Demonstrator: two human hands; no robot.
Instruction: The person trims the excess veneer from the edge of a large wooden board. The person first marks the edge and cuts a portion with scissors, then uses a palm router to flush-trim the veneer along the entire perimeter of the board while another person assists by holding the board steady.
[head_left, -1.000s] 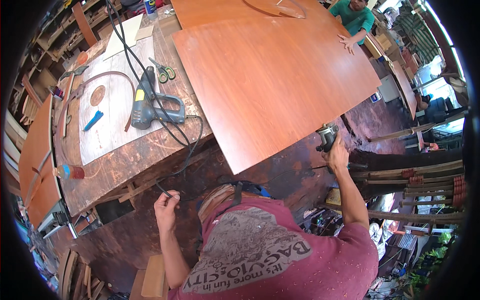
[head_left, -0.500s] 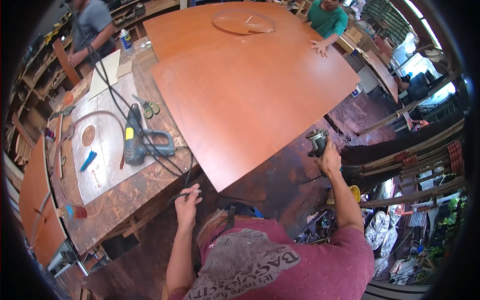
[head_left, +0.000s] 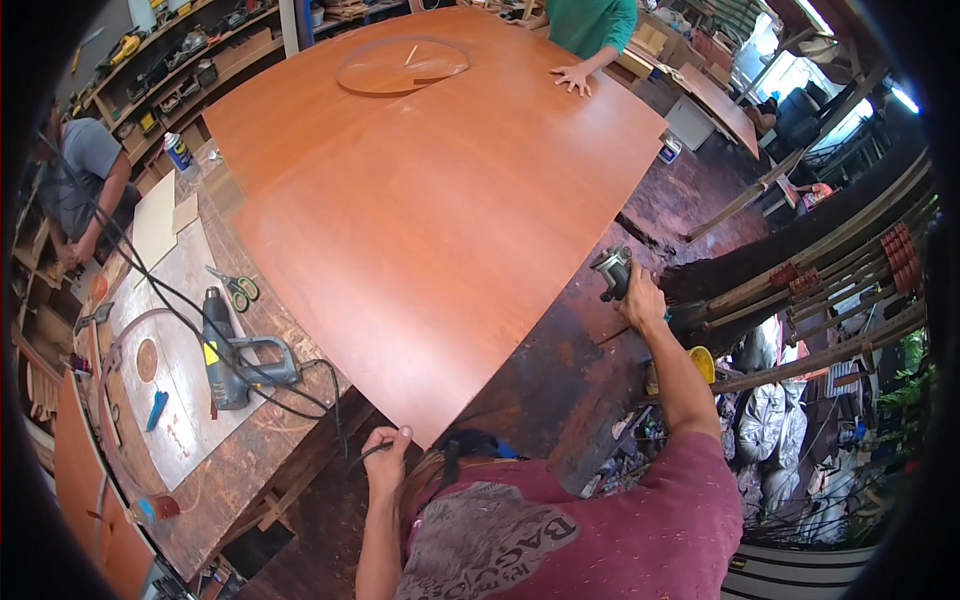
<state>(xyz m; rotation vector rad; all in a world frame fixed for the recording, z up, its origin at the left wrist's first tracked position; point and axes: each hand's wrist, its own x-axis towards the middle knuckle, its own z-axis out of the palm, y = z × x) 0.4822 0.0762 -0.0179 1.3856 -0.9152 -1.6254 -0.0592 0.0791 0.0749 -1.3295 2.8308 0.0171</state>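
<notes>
My right hand grips a small black and silver trim router, held in the air off the right edge of a big reddish-brown board. Closed round a black cord, my left hand has its fingertips at the board's near corner. A co-worker in green rests a spread hand on the far right part of the board. A curled brown strip lies on top at the far end.
On the worn workbench at left are a heat gun, scissors, a blue cutter and a spray can. Black cords cross it. Another person in grey stands beyond. Wooden rails and silver bags are at right.
My view has shifted, so the board sits further left and lower. My left hand, still with the cord, has come to the board's near corner. The person in grey no longer shows the brown plank.
</notes>
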